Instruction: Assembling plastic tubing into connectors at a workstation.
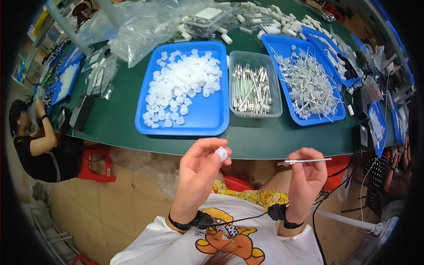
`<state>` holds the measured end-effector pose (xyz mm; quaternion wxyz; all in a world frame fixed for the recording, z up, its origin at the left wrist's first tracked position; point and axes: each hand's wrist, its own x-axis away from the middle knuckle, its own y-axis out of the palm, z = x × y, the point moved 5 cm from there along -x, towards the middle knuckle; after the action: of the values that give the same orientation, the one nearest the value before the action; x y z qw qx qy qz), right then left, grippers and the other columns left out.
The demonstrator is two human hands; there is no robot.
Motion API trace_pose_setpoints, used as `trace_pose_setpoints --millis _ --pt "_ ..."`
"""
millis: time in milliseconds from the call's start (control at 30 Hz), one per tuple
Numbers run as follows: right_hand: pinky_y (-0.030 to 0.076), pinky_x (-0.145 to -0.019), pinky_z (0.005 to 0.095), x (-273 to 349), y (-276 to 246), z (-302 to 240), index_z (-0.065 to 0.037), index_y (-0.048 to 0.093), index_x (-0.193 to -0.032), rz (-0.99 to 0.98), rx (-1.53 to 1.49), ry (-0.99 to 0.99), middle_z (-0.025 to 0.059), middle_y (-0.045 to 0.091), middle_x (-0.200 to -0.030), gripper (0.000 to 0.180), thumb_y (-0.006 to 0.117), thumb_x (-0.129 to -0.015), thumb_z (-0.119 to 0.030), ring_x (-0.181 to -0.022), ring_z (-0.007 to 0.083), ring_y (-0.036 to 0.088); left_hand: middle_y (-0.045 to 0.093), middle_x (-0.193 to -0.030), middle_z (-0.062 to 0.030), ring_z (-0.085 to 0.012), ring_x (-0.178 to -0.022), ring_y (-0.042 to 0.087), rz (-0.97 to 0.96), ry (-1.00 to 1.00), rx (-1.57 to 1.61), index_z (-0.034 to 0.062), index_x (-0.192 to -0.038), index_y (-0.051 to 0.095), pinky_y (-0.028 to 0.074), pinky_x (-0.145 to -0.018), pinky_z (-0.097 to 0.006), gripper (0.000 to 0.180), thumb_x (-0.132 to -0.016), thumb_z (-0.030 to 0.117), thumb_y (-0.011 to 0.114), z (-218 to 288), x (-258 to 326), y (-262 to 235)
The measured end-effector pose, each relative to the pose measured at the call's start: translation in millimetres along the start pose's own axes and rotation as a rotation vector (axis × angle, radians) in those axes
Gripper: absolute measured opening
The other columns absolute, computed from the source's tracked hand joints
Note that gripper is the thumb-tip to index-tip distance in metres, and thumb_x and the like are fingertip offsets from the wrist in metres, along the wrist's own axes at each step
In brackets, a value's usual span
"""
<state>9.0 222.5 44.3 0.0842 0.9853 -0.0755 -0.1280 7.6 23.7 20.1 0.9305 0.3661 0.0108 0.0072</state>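
My left hand (193, 170), closed in front of the table edge, pinches a small white plastic cap (221, 153) between thumb and fingers. To its right, my right hand (307, 179) grips a thin rod with a metal end (316, 160), held level between thumb and fingertips. The cap and the rod are apart. Beyond my left hand lies a blue tray (201, 125) heaped with similar white caps (185, 81). A see-through tub (256, 114) of metal-ended rods (251, 88) stands beside it. Farther right, another blue tray (304, 119) holds thin rods with white caps on them (307, 81).
Plastic bags (143, 33), a lidded see-through box (205, 20) and loose white cylinders (282, 26) lie at the back of the green table (115, 117). At the left, a co-worker (37, 141) sits near a red stool (98, 163). Black cables (320, 201) run by my right wrist.
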Motion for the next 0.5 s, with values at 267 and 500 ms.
trace_pose_setpoints --millis 267,500 --pt "0.05 -0.069 0.0346 3 13 -16 0.002 0.042 -0.096 -0.171 -0.066 -0.109 0.0185 0.056 -0.083 0.027 0.053 -0.073 0.01 -0.077 0.0263 0.059 0.051 -0.094 -0.0101 -0.0136 -0.085 0.049 -0.177 -0.04 0.229 -0.0009 -0.098 0.047 0.041 -0.076 -0.026 0.02 -0.078 -0.003 0.052 -32 3 16" --pt "0.053 -0.062 0.0367 6 27 -11 0.005 0.044 -0.089 -0.304 -0.083 -0.251 0.0193 0.054 -0.081 0.023 0.059 -0.072 0.006 -0.07 0.0281 0.06 0.047 -0.102 -0.0137 -0.0176 -0.092 0.051 -0.342 0.005 0.289 -0.0025 -0.102 0.044 0.044 -0.078 -0.031 0.028 -0.076 -0.009 0.051 -30 11 16"
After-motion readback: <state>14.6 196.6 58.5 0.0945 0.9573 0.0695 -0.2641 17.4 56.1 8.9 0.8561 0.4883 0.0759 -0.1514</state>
